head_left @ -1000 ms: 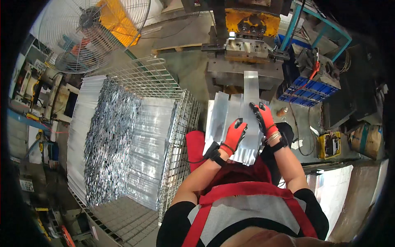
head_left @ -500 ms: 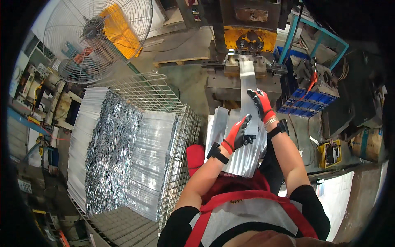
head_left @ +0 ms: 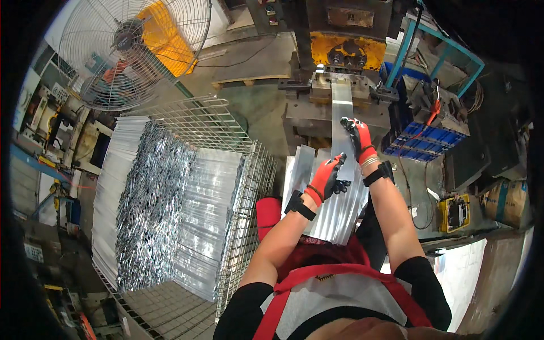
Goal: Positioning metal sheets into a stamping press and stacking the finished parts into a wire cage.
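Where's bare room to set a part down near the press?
Greenish floor between the wire cage and the press looks free. The pallet beyond has bare top, though a cable crosses it. Crowded: around the left hand and right hand, above stacked metal strips; also the blue crate, piled with dark parts.

A: Left hand [head_left: 327, 178]?
B: Fingers partly hidden — some pass beneath the metal strip [head_left: 342, 136].
A: Right hand [head_left: 359, 139]?
B: Underside of its grip out of sight.
A: Strip's far end?
B: Over the die block [head_left: 323, 93]; whether it meets a stop, cannot tell.
A: Stacked strips [head_left: 331, 221]?
B: Lower layers covered, and they hide much of the lap.
A: Press [head_left: 347, 35]?
B: Top cut off by the upper edge; the plate [head_left: 350, 18] on its front too small to read.
A: Fan [head_left: 129, 38]?
B: Upper rim cut off — its grille partly screens a yellow sheet [head_left: 170, 51].
A: Yellow bin [head_left: 466, 211]?
B: Contents too small to tell.
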`<state>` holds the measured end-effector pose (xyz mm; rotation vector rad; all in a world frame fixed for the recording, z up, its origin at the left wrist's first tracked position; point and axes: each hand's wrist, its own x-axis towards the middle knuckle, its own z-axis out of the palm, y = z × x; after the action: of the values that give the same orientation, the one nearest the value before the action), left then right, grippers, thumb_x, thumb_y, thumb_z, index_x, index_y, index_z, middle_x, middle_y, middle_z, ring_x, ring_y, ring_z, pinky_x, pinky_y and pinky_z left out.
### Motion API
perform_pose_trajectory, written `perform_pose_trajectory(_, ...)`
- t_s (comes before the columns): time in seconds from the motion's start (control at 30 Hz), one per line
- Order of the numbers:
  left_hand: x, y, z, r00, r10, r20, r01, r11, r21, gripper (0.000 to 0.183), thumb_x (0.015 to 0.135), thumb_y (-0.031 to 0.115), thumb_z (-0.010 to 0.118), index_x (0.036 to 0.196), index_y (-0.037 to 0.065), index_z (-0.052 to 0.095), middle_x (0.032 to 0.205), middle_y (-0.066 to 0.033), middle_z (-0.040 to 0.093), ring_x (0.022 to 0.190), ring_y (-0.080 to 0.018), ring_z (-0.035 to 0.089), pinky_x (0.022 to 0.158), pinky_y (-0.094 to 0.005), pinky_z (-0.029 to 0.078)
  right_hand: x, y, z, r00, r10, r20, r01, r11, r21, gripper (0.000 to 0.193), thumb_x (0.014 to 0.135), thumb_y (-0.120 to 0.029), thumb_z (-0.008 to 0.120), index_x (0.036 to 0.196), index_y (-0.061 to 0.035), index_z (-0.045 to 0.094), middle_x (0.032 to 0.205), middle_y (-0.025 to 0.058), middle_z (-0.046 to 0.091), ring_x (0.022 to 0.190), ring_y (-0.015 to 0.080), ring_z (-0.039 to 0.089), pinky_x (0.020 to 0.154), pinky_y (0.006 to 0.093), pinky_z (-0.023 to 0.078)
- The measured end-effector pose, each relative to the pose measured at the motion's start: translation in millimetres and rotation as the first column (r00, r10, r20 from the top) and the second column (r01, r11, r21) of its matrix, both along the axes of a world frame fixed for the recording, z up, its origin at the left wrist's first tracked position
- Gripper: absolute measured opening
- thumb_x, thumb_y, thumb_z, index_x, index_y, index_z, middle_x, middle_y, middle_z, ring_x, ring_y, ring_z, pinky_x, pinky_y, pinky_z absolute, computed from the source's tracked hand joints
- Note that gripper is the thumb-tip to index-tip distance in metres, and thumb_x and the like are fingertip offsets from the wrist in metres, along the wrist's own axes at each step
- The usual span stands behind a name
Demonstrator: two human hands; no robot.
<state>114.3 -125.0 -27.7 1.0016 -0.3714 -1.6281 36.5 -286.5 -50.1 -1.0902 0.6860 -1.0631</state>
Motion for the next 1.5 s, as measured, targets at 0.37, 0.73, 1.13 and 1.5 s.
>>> perform_pose_trajectory(0.37, -1, 5, 6, 0.999, 0.036, 0.018, -0.037, 0.999, 0.037, 0.030, 0.086, 0.036, 0.053, 0.102, 0.011, 0.056, 0.083, -0.0024, 0.052, 0.054, -0.0189, 0.058, 0.039, -0.0308, 0.046, 0, 6, 12, 0.948, -0.070, -0.310, 0.090, 0.995, 0.048, 0.016, 0.079, -0.017, 0.060, 0.085, -0.0039, 0.067, 0.076, -0.0011, 0.063, 0.067, 0.0088, 0.054, 0.063, 0.0238, 0.042)
perform_pose_trajectory(0.73, 11, 24, -6, 0.992, 0.012, 0.128, 0.008, 0.988, -0.156, 0.028, 0.085, 0.036, 0.055, 0.090, 0.008, 0.055, 0.068, -0.0015, 0.050, 0.057, -0.0163, 0.055, 0.048, -0.0281, 0.043, -11, 10, -14, 0.974, -0.050, -0.220, 0.030, 0.995, -0.096, 0.036, 0.079, -0.029, 0.063, 0.100, 0.0000, 0.058, 0.091, 0.0072, 0.063, 0.082, 0.0161, 0.058, 0.075, 0.0289, 0.044)
perform_pose_trajectory(1.13, 79, 91, 51, -0.445, 0.307, 0.841, 0.460, 0.884, -0.079, 0.023, 0.081, 0.035, 0.055, 0.085, 0.013, 0.052, 0.070, -0.0078, 0.053, 0.065, -0.0253, 0.056, 0.056, -0.0378, 0.042, -75, 119, 115, 0.372, -0.678, -0.634, -0.752, 0.180, -0.634, 0.066, 0.060, -0.035, 0.071, 0.121, -0.0243, 0.049, 0.114, 0.0139, 0.045, 0.105, 0.0306, 0.043, 0.097, 0.0521, 0.028)
perform_pose_trajectory(1.5, 74, 81, 82, -0.438, 0.407, 0.801, 0.396, 0.888, -0.234, 0.056, 0.075, 0.036, 0.062, 0.123, 0.015, 0.044, 0.107, -0.0141, 0.053, 0.097, -0.0290, 0.054, 0.080, -0.0396, 0.043, -83, 108, 95, 0.368, -0.554, -0.747, -0.841, 0.144, -0.521, 0.019, 0.067, -0.028, 0.064, 0.078, -0.0137, 0.057, 0.079, 0.0050, 0.052, 0.081, 0.0228, 0.051, 0.072, 0.0391, 0.037)
